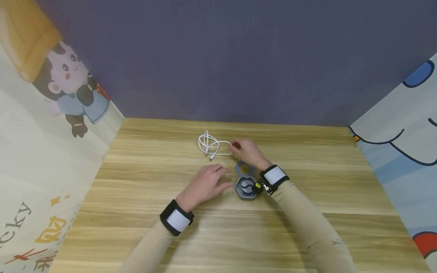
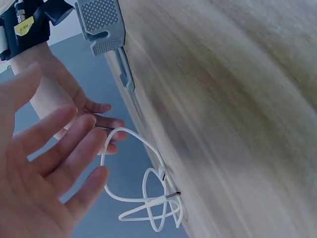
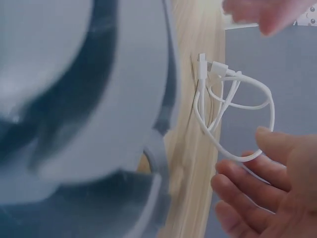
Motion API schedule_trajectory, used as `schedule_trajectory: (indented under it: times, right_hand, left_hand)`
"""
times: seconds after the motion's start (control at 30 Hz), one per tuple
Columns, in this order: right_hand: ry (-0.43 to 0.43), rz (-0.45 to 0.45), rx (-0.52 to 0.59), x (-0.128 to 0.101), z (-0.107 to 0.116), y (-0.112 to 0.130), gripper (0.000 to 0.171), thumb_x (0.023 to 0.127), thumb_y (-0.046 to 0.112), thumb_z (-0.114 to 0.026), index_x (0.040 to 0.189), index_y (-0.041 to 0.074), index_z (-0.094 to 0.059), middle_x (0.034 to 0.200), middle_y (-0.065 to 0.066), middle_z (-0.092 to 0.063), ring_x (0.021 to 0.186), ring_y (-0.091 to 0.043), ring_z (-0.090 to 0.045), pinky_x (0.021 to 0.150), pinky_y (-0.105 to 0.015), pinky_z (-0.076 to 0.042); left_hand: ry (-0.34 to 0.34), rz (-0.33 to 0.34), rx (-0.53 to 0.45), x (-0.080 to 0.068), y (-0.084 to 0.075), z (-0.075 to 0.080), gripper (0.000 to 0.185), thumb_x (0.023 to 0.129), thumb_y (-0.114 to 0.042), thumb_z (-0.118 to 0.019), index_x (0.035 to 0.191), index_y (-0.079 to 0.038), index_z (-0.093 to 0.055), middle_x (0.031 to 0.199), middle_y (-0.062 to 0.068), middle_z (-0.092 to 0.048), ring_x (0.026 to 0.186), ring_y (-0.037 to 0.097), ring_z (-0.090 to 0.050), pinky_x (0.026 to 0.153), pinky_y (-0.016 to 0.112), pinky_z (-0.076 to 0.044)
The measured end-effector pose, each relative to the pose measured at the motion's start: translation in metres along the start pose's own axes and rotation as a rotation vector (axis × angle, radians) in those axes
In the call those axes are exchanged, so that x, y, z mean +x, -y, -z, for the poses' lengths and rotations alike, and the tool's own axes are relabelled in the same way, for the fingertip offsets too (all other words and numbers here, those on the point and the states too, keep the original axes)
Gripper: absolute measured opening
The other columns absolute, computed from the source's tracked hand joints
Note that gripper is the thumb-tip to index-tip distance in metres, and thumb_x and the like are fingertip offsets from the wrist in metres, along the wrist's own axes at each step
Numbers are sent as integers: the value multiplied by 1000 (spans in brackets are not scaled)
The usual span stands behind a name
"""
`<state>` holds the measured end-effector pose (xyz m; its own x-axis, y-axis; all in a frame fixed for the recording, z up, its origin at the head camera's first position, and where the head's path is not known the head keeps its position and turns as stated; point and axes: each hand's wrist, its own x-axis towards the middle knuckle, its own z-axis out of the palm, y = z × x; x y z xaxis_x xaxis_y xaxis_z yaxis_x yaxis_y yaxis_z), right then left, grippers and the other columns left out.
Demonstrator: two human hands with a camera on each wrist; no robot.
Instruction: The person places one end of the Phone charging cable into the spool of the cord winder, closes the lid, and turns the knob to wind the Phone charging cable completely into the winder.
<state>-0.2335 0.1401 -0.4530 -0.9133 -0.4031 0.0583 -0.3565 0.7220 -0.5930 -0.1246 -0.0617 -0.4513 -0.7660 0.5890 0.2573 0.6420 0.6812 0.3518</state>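
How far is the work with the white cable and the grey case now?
Done: the grey case lies open on the table, its lid beside it. In hand: the right hand touches the loosely coiled white cable; the left hand rests open nearby. Left: the cable is not yet in the case.

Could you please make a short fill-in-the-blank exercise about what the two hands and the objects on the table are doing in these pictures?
1. The right hand touches a coiled cable whose colour is ____.
2. The left hand lies with its fingers ____ and holds nothing.
3. The grey octagonal case sits on a table made of ____.

Missing words: white; straight; wood
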Motion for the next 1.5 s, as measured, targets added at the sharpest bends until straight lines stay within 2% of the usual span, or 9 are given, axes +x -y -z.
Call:
schedule_trajectory:
  times: [0.27,0.5,0.7,0.83,0.97,1.17,1.27,1.4,1.5]
  right_hand:
    - [-43,14,45,0,-2,9,20,102,14,-65,114,-1,-70,107,-16,-75,97,-30,-71,88,-42,-58]
    - [-48,56,79,-2,-3,15,17,102,11,-64,112,-2,-70,103,-16,-74,93,-29,-71,85,-40,-59]
    - [-106,111,124,-6,1,20,14,102,10,-64,108,-2,-69,95,-13,-72,83,-25,-68,76,-38,-59]
    - [-139,142,143,-9,5,23,12,101,8,-65,106,-2,-69,94,-12,-72,80,-23,-66,73,-35,-57]
    - [-170,173,145,-11,9,25,13,101,8,-66,106,-2,-70,94,-13,-73,80,-23,-66,73,-34,-56]
    - [-196,206,167,-17,15,29,13,101,10,-66,107,-1,-70,95,-13,-73,82,-23,-66,73,-33,-55]
    - [-214,227,187,-21,19,35,12,101,9,-66,107,-1,-70,95,-12,-73,84,-23,-68,74,-34,-56]
    - [-237,262,214,-25,25,43,11,101,8,-66,106,-1,-69,94,-12,-73,86,-24,-70,77,-37,-58]
    - [-252,281,226,-29,29,49,10,100,8,-67,105,-1,-69,94,-12,-73,87,-24,-70,80,-39,-59]
  left_hand:
    - [-173,48,-38,6,5,1,35,92,-28,-79,118,-5,-71,113,9,-73,105,27,-69,95,43,-56]
    - [-311,88,-25,14,12,6,37,93,-20,-77,123,-1,-67,121,15,-69,113,31,-66,100,47,-54]
    - [-408,122,-21,21,21,9,40,93,-17,-77,126,2,-64,124,16,-67,116,31,-64,104,43,-52]
    - [-416,171,-50,22,25,12,45,92,-13,-78,130,4,-62,128,18,-64,120,33,-61,109,44,-49]
    - [-398,202,-91,22,26,16,44,93,-10,-75,131,5,-61,126,19,-63,116,34,-61,105,44,-51]
    - [-372,229,-127,23,28,17,42,97,-13,-71,133,6,-60,127,19,-63,117,33,-62,106,43,-51]
    - [-366,257,-177,23,29,16,42,99,-15,-69,134,6,-59,128,20,-64,118,35,-63,105,45,-52]
    - [-379,293,-253,23,29,16,39,100,-18,-68,132,4,-61,125,18,-66,115,35,-65,101,45,-55]
    - [-418,288,-295,23,29,16,33,100,-16,-69,126,2,-64,120,17,-68,111,33,-67,99,44,-56]
